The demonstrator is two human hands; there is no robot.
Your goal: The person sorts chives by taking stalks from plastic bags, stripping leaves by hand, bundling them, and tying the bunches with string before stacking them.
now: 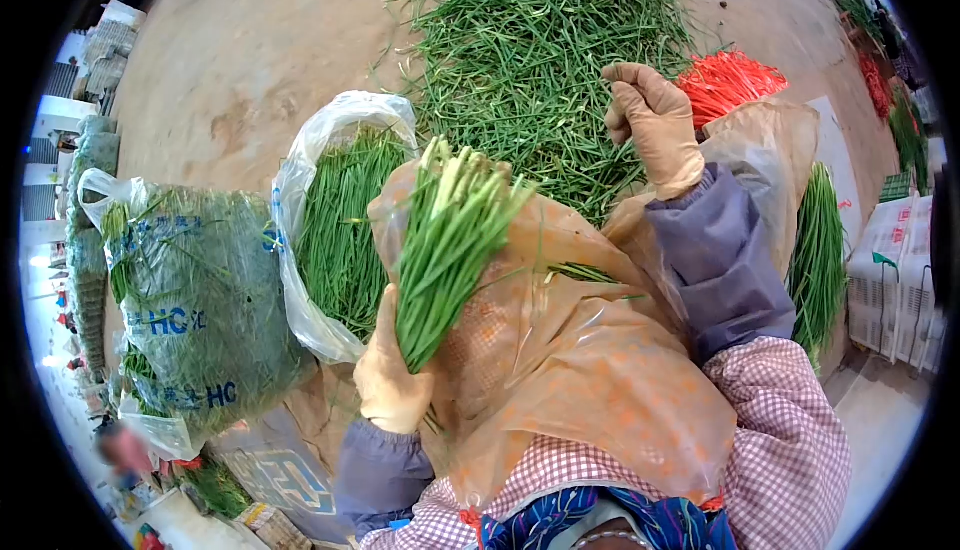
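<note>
Left hand: closed around the lower left side of a bunch of green stalks, near the leafy end. Bunch location: raised in front of the translucent brown apron, just beside the open white bag. Long axis: running upward and outward from the left hand, tilted slightly to the right. Direction: pale ends foremost, pointing away from the apron toward the loose pile; dark green end nearest the left hand.

Right hand: well apart from the bunch, fingers curled; unable to tell whether pinching anything thin. Step in hand, by judgement: one-handed holding of the bunch, stalks roughly aligned. Probable requirement for the next move: firm left grip, pale ends kept together.

Outward: red strips just beyond the right hand; filled bag with blue lettering at far left; more greens at right.
</note>
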